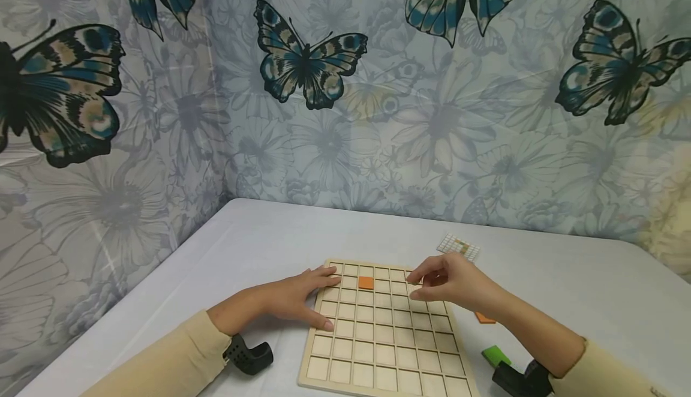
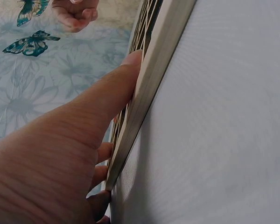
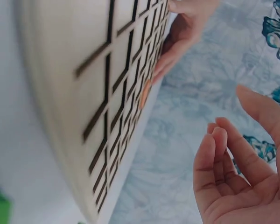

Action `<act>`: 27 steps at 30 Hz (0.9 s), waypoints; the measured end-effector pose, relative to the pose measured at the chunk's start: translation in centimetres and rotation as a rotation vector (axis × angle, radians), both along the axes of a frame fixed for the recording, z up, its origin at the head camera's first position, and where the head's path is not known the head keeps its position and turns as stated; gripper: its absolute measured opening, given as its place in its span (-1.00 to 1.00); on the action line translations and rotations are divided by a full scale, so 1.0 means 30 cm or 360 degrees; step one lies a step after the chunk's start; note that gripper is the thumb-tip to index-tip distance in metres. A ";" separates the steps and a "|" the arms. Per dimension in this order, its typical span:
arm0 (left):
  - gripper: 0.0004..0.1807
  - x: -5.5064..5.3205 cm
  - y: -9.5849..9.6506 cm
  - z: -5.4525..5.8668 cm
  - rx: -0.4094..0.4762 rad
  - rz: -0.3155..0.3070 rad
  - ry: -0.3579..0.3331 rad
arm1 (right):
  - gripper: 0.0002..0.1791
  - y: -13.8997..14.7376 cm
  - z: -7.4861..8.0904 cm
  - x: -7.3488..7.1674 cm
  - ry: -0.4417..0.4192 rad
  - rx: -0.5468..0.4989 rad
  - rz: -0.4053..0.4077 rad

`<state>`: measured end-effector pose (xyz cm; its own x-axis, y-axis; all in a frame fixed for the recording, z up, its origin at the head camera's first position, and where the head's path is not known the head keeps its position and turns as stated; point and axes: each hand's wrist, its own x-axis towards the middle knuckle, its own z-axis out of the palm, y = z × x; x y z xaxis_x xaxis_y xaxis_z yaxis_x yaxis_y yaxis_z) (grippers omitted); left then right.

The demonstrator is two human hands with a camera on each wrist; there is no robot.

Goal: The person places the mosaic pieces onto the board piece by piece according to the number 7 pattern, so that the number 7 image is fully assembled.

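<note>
A pale wooden grid board (image 1: 396, 337) lies flat on the white table. One orange square tile (image 1: 366, 283) sits in a cell near its far left. Fingers spread, my left hand (image 1: 294, 298) rests on the board's left side; the left wrist view shows the thumb (image 2: 114, 86) touching the board's rim (image 2: 144, 98). My right hand (image 1: 453, 280) hovers over the board's far right part, thumb and fingers apart. The right wrist view shows that right hand (image 3: 247, 191) with loosely bent fingers and nothing between them.
Right of the board lie a green tile (image 1: 495, 356) and another orange tile (image 1: 484, 318), partly hidden by the right forearm. A small card with a printed grid (image 1: 457, 246) lies beyond the right hand. A butterfly-printed cloth (image 1: 329, 145) hangs behind the table.
</note>
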<state>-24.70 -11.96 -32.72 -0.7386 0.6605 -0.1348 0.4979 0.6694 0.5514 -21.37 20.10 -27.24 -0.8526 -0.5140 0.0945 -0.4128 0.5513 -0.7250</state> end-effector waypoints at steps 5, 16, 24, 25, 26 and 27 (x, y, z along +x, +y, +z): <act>-0.09 0.001 -0.002 0.000 0.0002 0.0006 0.0001 | -0.61 0.058 -0.009 0.044 -0.0087 -0.0073 0.0022; -0.09 0.008 0.001 0.000 0.0003 0.0006 -0.0006 | -0.70 0.164 -0.041 0.104 -0.0038 -0.0205 0.0146; -0.09 0.003 0.000 -0.002 0.0012 0.0005 -0.0013 | -0.72 0.271 -0.084 0.128 -0.0150 -0.0266 0.0134; -0.09 0.002 0.001 -0.003 0.0009 0.0005 -0.0013 | -0.73 0.285 -0.090 0.131 -0.0162 -0.0267 0.0129; -0.09 0.002 0.003 -0.003 0.0008 0.0003 -0.0015 | -0.73 0.300 -0.096 0.134 -0.0183 -0.0268 0.0122; -0.09 0.002 0.005 -0.003 0.0007 0.0002 -0.0015 | -0.73 0.314 -0.102 0.137 -0.0192 -0.0275 0.0125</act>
<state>-24.64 -11.81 -32.81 -0.7380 0.6603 -0.1388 0.4920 0.6674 0.5591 -17.26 29.51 -30.29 -0.8209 -0.5644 0.0870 -0.3544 0.3840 -0.8526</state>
